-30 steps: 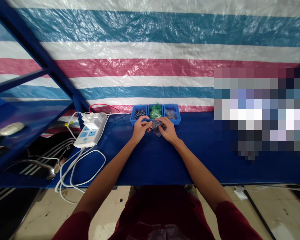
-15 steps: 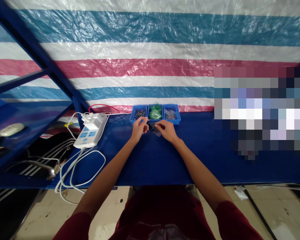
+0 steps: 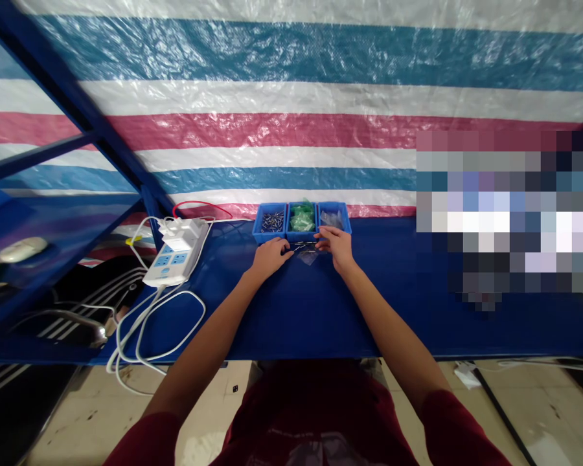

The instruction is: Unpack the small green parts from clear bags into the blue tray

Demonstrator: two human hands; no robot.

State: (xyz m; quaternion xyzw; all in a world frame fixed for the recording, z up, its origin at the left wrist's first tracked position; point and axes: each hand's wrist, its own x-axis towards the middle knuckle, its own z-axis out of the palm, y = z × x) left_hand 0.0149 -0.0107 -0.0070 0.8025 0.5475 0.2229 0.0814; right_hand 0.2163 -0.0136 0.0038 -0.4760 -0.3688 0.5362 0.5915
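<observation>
My left hand [image 3: 271, 256] rests on the blue table just in front of the left bin. Its thumb and fingers are apart, close to a few thin, screw-like metal pieces [image 3: 298, 247] on the tabletop. A small clear plastic bag [image 3: 308, 257] lies by these pieces, between my two hands. Over on the other side, my right hand [image 3: 339, 249] has its fingers spread near the front of the right bin, with nothing visible in them. Beyond the hands stand a bin of screw-like pieces [image 3: 272, 222], a bin of green plastic [image 3: 302, 219] and a bin of clear bags [image 3: 331, 219].
A white power strip [image 3: 172, 259] with plugs and looped white cables [image 3: 150, 356] occupies the left of the table [image 3: 301, 317]. A blue metal frame [image 3: 102, 149] rises at left. Striped sheeting [image 3: 282, 129] hangs behind. A blurred-out area covers the right.
My hands have moved apart and lowered; the right has shifted right to the right bin's front. Small metal pieces and the clear bag now show on the table between them.
</observation>
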